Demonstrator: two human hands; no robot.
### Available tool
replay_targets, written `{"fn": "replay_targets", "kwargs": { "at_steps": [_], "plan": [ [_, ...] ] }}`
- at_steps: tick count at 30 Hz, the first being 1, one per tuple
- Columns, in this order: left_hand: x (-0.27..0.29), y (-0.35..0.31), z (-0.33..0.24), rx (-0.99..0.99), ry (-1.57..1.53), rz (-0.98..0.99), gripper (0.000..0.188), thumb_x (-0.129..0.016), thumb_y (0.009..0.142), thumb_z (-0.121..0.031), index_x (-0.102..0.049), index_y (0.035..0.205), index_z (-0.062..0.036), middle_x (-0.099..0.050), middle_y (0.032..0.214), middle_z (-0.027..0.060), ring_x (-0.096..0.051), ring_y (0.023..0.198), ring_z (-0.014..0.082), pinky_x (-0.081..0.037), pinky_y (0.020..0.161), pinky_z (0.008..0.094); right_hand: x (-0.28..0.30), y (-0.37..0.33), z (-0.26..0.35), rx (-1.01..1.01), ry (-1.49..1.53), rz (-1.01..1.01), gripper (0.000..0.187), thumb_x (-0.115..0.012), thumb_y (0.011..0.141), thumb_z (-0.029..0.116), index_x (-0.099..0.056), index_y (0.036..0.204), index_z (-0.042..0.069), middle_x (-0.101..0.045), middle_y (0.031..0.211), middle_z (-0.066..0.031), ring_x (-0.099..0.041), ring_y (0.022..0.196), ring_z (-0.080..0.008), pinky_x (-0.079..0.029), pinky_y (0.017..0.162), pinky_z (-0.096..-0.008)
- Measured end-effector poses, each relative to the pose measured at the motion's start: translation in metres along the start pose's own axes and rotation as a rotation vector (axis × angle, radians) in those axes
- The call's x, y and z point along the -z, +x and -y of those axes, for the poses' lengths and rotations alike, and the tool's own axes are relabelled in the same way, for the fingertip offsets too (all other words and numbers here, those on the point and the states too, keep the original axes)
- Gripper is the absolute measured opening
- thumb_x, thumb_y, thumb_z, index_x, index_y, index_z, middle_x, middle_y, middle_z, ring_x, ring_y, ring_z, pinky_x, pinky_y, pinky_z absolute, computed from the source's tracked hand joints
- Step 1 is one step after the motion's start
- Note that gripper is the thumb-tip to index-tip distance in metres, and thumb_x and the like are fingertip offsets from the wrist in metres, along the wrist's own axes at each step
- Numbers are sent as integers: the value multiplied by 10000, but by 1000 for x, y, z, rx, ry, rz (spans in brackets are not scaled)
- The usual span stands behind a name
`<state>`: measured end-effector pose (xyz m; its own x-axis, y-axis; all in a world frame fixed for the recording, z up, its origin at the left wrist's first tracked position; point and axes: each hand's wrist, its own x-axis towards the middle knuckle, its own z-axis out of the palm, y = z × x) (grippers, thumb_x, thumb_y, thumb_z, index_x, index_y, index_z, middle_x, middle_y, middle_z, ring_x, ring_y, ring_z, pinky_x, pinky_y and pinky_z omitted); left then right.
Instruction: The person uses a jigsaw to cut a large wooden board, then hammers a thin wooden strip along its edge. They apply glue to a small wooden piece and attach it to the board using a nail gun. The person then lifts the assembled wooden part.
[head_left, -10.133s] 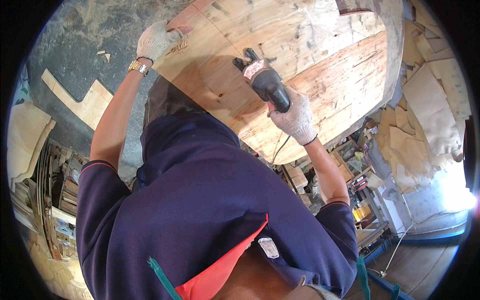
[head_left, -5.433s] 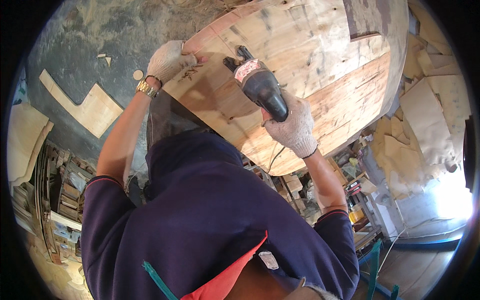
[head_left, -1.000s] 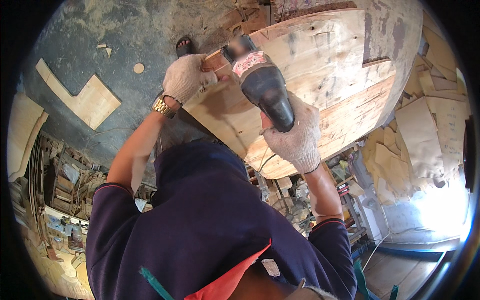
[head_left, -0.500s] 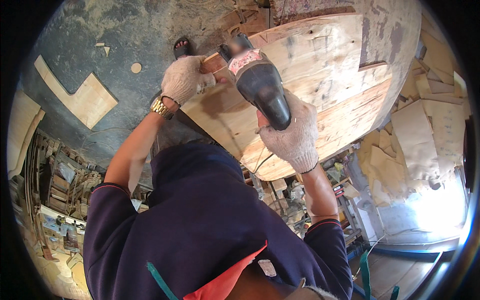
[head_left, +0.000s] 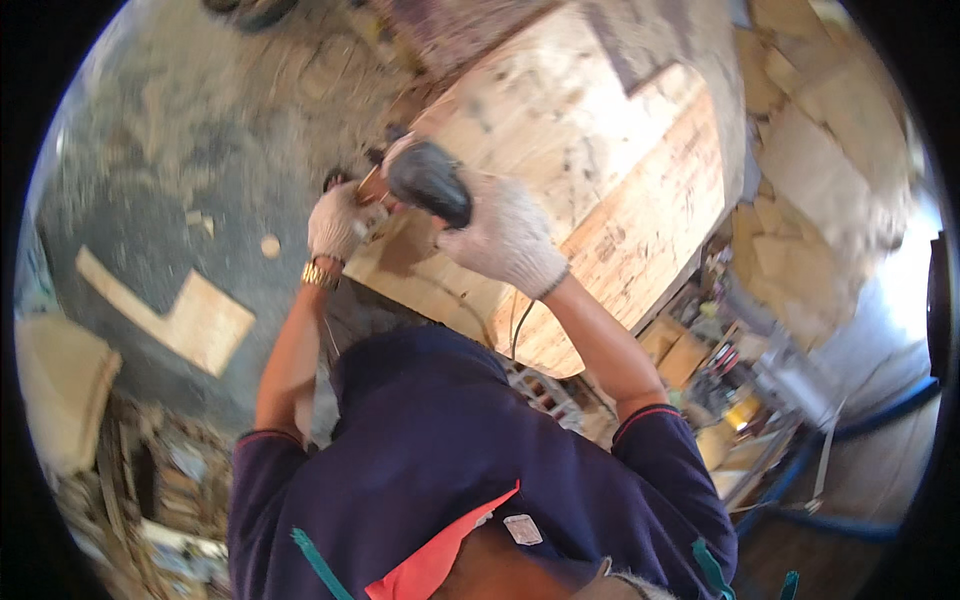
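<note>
A large plywood sheet (head_left: 520,90) with a notched, curved outline lies in front of me. My gloved right hand (head_left: 505,235) wraps round the rear of a black corded power tool (head_left: 428,182), which is over the sheet's left edge. The tool's front end is blurred, and I cannot make out its working part. My gloved left hand (head_left: 338,222) is closed at that same edge, on a strip of wood (head_left: 374,187) close to the tool. Whether this strip is separate from the sheet is hard to tell. A thin black cord (head_left: 516,328) runs near my right wrist.
On the grey floor at left lie a curved plywood offcut (head_left: 207,325) and a small wooden disc (head_left: 270,246). Thin board scraps (head_left: 830,170) are piled at far right. Clutter and small boxes (head_left: 683,358) stand by my right arm; stacked wood pieces (head_left: 180,490) are at lower left.
My view has shifted and turned. In it, the tool and my right hand appear further left, nearer my left hand, and the sheet is seen at a steeper slant. Both hands keep their hold.
</note>
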<state>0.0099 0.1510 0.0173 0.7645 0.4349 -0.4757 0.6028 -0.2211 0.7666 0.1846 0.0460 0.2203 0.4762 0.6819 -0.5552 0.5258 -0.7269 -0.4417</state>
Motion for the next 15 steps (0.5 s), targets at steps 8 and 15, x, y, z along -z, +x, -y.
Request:
{"fn": "replay_targets", "kwargs": {
  "at_steps": [8,15],
  "plan": [
    [3,3,3,-74,198,-15,291,-732,814,-281,-760,961,-32,-686,759,212,-696,689,321,-530,640,408,1,-70,-10,-49,352,-257,341,-712,742,292,-712,988,54,-704,879,-259,-692,865,-433,-570,761,-474],
    [23,-47,-65,162,-167,20,308,-797,865,-299,-760,856,6,-711,696,44,-575,601,140,-484,584,356,10,-219,-69,-325,793,-466,419,-736,708,294,-728,1044,44,-728,833,-208,-724,800,-376,-579,757,-419]
  ]
}}
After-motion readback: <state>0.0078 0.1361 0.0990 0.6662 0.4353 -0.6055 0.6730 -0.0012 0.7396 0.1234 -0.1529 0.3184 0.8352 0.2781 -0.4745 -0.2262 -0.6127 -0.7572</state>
